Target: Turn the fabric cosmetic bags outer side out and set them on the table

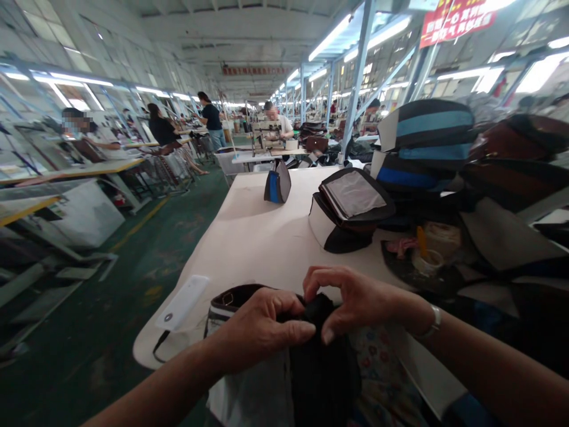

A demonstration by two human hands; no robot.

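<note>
A black and grey-white fabric bag [249, 391] is held upright at the near edge of the table, with a small metal ring at its upper left rim. My left hand [267, 323] pinches the bag's black top edge between thumb and fingers. Close beside it, my right hand [351, 299] curves its fingers and thumb around a raised fold of black fabric on the same bag. The two hands' fingertips are only a little apart. Below the fingers, the bag's inside is too dark to make out.
The pale table [208, 249] carries a white flat device [184, 302] with a black cord, a small blue-grey pouch [278, 182] and a grey-black bag [351, 204]. To the right are piled bags [433, 127] and a glue tub [427, 261] with a yellow handle. Several people work beyond.
</note>
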